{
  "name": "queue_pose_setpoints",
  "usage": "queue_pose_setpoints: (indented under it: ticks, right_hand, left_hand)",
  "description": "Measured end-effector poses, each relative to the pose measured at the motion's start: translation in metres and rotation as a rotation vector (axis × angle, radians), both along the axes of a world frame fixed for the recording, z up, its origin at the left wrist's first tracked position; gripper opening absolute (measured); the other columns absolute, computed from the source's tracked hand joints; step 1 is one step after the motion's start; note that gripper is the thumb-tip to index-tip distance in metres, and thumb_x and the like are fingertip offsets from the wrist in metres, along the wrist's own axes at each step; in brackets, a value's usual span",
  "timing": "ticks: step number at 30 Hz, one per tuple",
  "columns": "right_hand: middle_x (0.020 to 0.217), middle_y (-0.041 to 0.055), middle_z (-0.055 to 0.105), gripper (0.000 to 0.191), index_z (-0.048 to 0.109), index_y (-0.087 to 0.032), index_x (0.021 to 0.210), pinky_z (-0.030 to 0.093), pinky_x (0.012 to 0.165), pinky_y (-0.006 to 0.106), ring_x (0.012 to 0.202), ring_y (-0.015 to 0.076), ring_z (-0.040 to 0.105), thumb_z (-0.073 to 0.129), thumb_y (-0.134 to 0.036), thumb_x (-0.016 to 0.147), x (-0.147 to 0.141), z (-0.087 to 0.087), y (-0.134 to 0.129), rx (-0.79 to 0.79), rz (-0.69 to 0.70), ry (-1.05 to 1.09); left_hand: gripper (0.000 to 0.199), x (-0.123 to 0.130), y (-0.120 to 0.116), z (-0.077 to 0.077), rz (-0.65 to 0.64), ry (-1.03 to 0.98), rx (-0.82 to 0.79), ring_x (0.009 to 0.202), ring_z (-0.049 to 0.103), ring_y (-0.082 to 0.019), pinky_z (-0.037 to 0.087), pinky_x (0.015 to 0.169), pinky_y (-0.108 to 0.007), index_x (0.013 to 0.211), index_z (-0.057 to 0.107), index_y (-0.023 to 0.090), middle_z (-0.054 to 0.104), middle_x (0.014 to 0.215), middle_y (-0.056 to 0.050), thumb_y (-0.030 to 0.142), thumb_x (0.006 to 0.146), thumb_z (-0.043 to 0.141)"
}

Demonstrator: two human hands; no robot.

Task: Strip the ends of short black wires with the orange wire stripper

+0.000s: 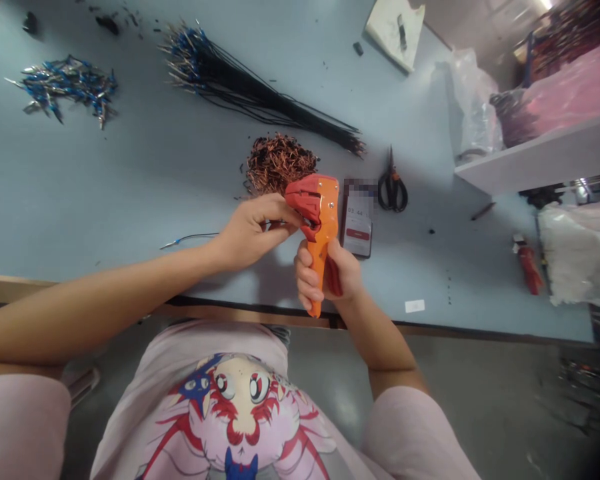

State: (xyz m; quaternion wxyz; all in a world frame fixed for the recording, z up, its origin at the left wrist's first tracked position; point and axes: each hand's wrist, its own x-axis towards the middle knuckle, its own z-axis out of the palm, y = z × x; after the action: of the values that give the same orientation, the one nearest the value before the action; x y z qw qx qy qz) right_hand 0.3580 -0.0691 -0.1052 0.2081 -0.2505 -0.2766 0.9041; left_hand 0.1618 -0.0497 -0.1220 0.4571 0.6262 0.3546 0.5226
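My right hand [325,273] is wrapped round the handles of an orange and red wire stripper [329,207], held upright above the table. Beside its red jaws, my left hand [260,230] pinches a thin black wire [197,235]. The wire runs out leftward under the hand and ends in a blue and silver terminal [170,244]. Its other end is hidden at the jaws and fingers. Just behind the stripper lies a pile of copper-coloured scraps [280,160].
A bundle of black wires [260,97] lies at the back, with loose blue terminals [67,87] at far left. A phone [357,223] and black scissors [393,190] sit right of the stripper. Further right are red-handled pliers [529,267] and a shelf [540,157] with plastic bags.
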Motion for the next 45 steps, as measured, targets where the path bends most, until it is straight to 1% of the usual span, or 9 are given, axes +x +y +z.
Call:
queue_pose_setpoints:
  ticks: [7, 10, 13, 17, 25, 30, 35, 38, 45]
  right_hand:
    - [0.048, -0.0106, 0.037, 0.050, 0.040, -0.022, 0.076, 0.038, 0.028, 0.018, 0.030, 0.0058, 0.023, 0.036, -0.067, 0.097, -0.003, 0.003, 0.001, -0.039, -0.078, -0.110]
    - [0.057, -0.0066, 0.051, 0.047, 0.050, -0.021, 0.084, 0.049, 0.039, 0.024, 0.038, 0.0082, 0.041, 0.047, -0.066, 0.094, 0.000, 0.005, 0.007, -0.021, -0.099, -0.093]
    - [0.079, 0.0019, 0.065, 0.050, 0.058, -0.018, 0.096, 0.061, 0.061, 0.035, 0.062, 0.0156, 0.063, 0.060, -0.067, 0.085, 0.006, 0.009, 0.014, 0.031, -0.156, -0.140]
    - [0.093, 0.0059, 0.069, 0.048, 0.062, -0.018, 0.106, 0.061, 0.071, 0.037, 0.076, 0.0191, 0.068, 0.071, -0.057, 0.080, 0.016, 0.012, 0.017, 0.121, -0.223, -0.323]
    - [0.114, 0.0117, 0.067, 0.056, 0.060, -0.018, 0.112, 0.059, 0.060, 0.031, 0.076, 0.0183, 0.069, 0.080, -0.053, 0.074, 0.015, 0.011, 0.010, 0.273, -0.241, -0.507]
    - [0.097, 0.0106, 0.070, 0.060, 0.058, -0.016, 0.114, 0.060, 0.058, 0.033, 0.074, 0.0205, 0.069, 0.079, -0.056, 0.074, 0.009, 0.002, 0.014, 0.273, -0.203, -0.511]
    - [0.113, 0.0120, 0.070, 0.060, 0.058, -0.019, 0.117, 0.059, 0.072, 0.034, 0.089, 0.0225, 0.071, 0.077, -0.059, 0.076, 0.009, -0.002, 0.015, 0.420, -0.308, -0.460]
    - [0.115, 0.0109, 0.070, 0.056, 0.061, -0.019, 0.120, 0.057, 0.083, 0.033, 0.101, 0.0230, 0.070, 0.077, -0.054, 0.079, 0.011, 0.000, 0.013, 0.477, -0.270, -0.422]
    - [0.112, 0.0111, 0.072, 0.050, 0.063, -0.017, 0.111, 0.061, 0.073, 0.031, 0.093, 0.0210, 0.072, 0.083, -0.045, 0.075, 0.008, -0.001, 0.012, 0.264, -0.197, -0.317]
  left_hand:
    - [0.015, 0.000, -0.001, 0.001, 0.035, 0.070, -0.040, 0.075, 0.063, -0.013, 0.048, 0.066, -0.025, 0.090, 0.075, 0.019, 0.073, 0.089, -0.003, 0.015, 0.084, 0.062]
    - [0.016, -0.004, 0.002, 0.001, 0.067, 0.185, -0.095, 0.079, 0.065, -0.014, 0.049, 0.070, -0.025, 0.092, 0.074, 0.017, 0.074, 0.091, -0.003, 0.014, 0.083, 0.061]
    - [0.014, -0.016, 0.011, -0.001, 0.182, 0.388, -0.034, 0.080, 0.066, -0.016, 0.051, 0.074, -0.029, 0.087, 0.074, 0.019, 0.074, 0.089, -0.002, 0.015, 0.082, 0.062]
    - [0.012, -0.033, 0.026, -0.003, 0.360, 0.561, 0.124, 0.080, 0.065, -0.019, 0.050, 0.079, -0.034, 0.083, 0.073, 0.021, 0.072, 0.085, -0.003, 0.013, 0.080, 0.065]
    - [0.007, -0.034, 0.025, 0.005, 0.394, 0.563, 0.099, 0.069, 0.060, -0.015, 0.045, 0.067, -0.030, 0.081, 0.069, 0.019, 0.071, 0.079, -0.001, 0.015, 0.080, 0.064]
    - [0.003, -0.028, 0.020, 0.005, 0.341, 0.603, 0.027, 0.066, 0.059, -0.015, 0.040, 0.062, -0.029, 0.077, 0.065, 0.018, 0.068, 0.074, -0.001, 0.016, 0.079, 0.066]
    - [0.010, -0.029, 0.021, 0.004, 0.377, 0.457, 0.140, 0.071, 0.059, -0.013, 0.044, 0.064, -0.026, 0.083, 0.066, 0.019, 0.067, 0.081, 0.000, 0.011, 0.080, 0.061]
    - [0.010, -0.031, 0.021, 0.007, 0.435, 0.392, 0.191, 0.071, 0.058, -0.012, 0.045, 0.063, -0.025, 0.085, 0.069, 0.021, 0.067, 0.084, 0.000, 0.012, 0.083, 0.063]
    - [0.007, -0.033, 0.021, 0.012, 0.511, 0.351, 0.202, 0.067, 0.055, -0.010, 0.042, 0.061, -0.024, 0.084, 0.070, 0.021, 0.066, 0.080, 0.001, 0.015, 0.082, 0.068]
